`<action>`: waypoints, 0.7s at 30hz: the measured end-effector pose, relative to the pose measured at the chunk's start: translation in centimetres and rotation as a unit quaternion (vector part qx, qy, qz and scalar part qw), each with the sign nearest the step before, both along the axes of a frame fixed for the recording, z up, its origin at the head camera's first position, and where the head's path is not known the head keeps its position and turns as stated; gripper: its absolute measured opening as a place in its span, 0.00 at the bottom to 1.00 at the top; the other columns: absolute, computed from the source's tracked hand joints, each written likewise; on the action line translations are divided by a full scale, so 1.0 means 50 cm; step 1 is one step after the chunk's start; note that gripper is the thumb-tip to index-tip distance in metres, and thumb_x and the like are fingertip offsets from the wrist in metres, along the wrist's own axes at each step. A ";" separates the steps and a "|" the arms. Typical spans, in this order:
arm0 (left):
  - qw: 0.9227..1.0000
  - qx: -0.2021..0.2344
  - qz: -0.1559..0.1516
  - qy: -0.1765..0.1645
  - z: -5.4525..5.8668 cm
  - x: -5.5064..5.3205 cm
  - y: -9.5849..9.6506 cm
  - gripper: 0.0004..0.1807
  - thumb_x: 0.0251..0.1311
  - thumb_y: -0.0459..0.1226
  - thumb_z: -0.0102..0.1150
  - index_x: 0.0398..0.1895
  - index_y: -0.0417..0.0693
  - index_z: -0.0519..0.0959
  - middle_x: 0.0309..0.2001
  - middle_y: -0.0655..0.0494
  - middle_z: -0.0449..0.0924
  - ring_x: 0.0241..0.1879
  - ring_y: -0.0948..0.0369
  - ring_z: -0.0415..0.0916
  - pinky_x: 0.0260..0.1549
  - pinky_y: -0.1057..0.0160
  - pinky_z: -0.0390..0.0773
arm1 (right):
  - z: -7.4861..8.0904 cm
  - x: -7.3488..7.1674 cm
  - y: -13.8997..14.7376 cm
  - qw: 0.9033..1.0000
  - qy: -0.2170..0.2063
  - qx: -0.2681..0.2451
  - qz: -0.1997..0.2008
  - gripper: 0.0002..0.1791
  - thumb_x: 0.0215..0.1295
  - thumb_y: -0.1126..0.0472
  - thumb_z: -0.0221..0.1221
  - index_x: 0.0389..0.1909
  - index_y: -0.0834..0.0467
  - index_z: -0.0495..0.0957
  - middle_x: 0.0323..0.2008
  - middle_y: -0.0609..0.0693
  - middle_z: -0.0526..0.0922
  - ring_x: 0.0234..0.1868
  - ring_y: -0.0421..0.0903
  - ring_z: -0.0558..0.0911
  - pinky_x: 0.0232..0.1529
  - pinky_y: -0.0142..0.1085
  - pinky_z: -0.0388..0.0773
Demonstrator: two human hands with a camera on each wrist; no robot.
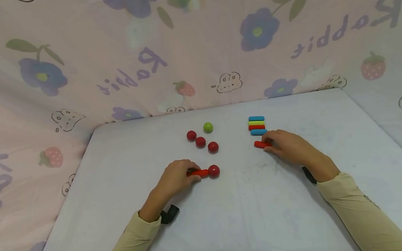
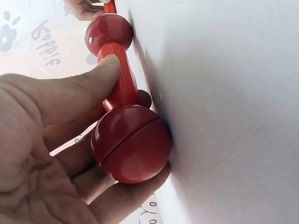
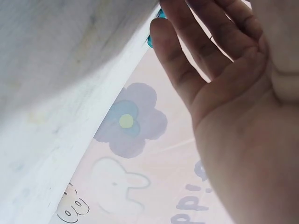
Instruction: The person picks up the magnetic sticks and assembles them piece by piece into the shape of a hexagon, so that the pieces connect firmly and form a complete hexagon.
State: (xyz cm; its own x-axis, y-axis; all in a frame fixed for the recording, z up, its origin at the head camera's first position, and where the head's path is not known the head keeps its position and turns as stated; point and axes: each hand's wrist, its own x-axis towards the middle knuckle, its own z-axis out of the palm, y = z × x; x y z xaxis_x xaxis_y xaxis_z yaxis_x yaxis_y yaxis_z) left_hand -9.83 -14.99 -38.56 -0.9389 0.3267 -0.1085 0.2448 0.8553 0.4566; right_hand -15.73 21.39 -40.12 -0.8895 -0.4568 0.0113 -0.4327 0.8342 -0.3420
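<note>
Grips red stick (image 1: 201,173) with curled left hand (image 1: 177,176), between two red balls (image 1: 214,171) on white table (image 1: 246,210). Pinches one end of second red stick (image 1: 260,144) with right hand (image 1: 288,146), near blue stick (image 1: 258,132).

Six balls (image 1: 213,147): one green ball (image 1: 208,127), three red balls (image 1: 200,142) close on its near side, and two more red balls (image 2: 131,144) farther toward the viewer. Six rods (image 1: 258,132): two blue rods (image 1: 256,118), one yellow rod (image 1: 256,123) and two red rods (image 1: 257,128) right of the green ball; one red rod (image 1: 202,173) on its near side.
</note>
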 end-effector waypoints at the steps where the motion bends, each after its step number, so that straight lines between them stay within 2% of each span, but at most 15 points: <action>1: 1.000 0.000 0.000 -0.001 0.000 0.000 0.000 0.11 0.54 0.37 0.73 0.42 0.50 0.88 0.35 0.59 0.85 0.34 0.62 0.74 0.40 0.60 0.76 | 0.000 0.001 0.000 1.000 0.000 0.001 0.001 0.17 0.64 0.57 0.66 0.53 0.56 0.78 0.43 0.50 0.84 0.43 0.47 0.79 0.49 0.49 0.80; 5: 1.000 0.000 -0.001 -0.002 0.004 0.002 -0.003 0.12 0.54 0.38 0.73 0.42 0.50 0.88 0.36 0.59 0.85 0.34 0.62 0.74 0.40 0.60 0.76 | -0.001 0.000 0.001 1.000 0.008 0.004 0.007 0.19 0.64 0.58 0.66 0.55 0.57 0.78 0.45 0.51 0.84 0.45 0.48 0.80 0.51 0.50 0.80; 11: 1.000 -0.001 -0.002 0.002 0.006 0.001 -0.006 0.12 0.54 0.38 0.73 0.42 0.51 0.88 0.37 0.60 0.85 0.35 0.62 0.74 0.40 0.60 0.77 | -0.006 -0.004 0.002 0.999 0.036 0.003 0.020 0.18 0.63 0.59 0.67 0.53 0.56 0.80 0.46 0.52 0.84 0.47 0.50 0.81 0.51 0.50 0.80; 21: 1.000 0.003 -0.009 0.006 0.002 0.000 -0.005 0.11 0.54 0.37 0.73 0.41 0.50 0.88 0.36 0.59 0.85 0.34 0.62 0.74 0.40 0.60 0.77 | -0.003 0.001 0.002 0.999 0.018 -0.009 0.027 0.17 0.63 0.58 0.67 0.52 0.54 0.80 0.44 0.49 0.85 0.42 0.45 0.81 0.49 0.46 0.80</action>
